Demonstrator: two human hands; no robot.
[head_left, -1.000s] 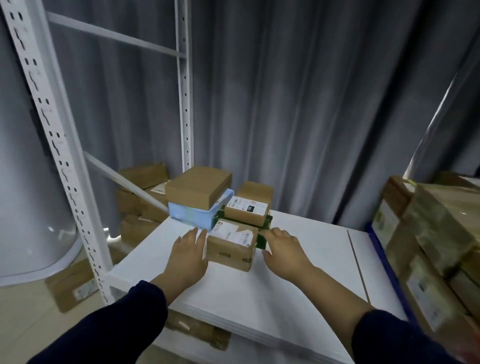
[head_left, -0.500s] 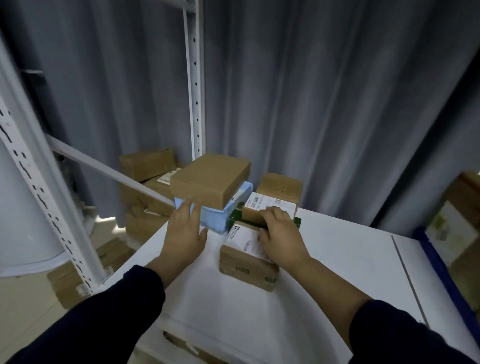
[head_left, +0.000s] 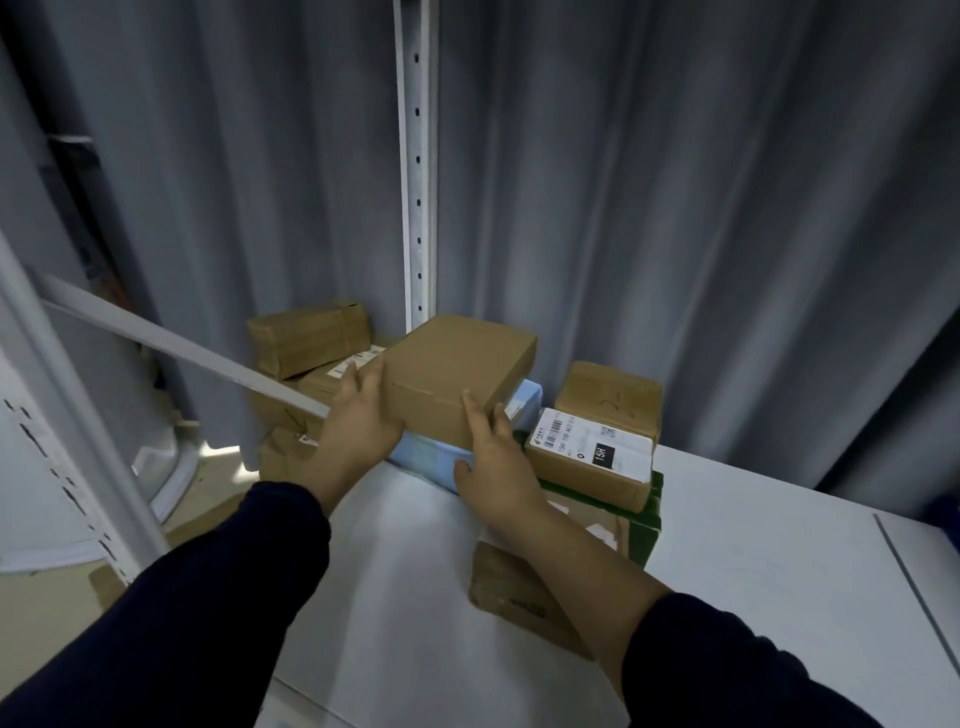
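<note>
Navy sleeves (head_left: 208, 597) extend forward over white shelf board (head_left: 405, 597). Left hand (head_left: 358, 428) cups left end of brown cardboard box (head_left: 457, 371), fingers pressed together. Right hand (head_left: 493, 465) clasps its near right corner, thumb raised, fingers spread. Box sits atop pale blue box (head_left: 428, 457), before perforated upright (head_left: 418, 208).

back: grey pleated curtain (head_left: 675, 208) | frame: white perforated post (head_left: 415, 156), slanted brace (head_left: 182, 348) left | surface: white shelf (head_left: 779, 571) | floor (head_left: 208, 506): beige, bright patch at curtain hem

Plain dark navy long sleeves (head_left: 171, 597), soft rounded cuffs, both arms.
</note>
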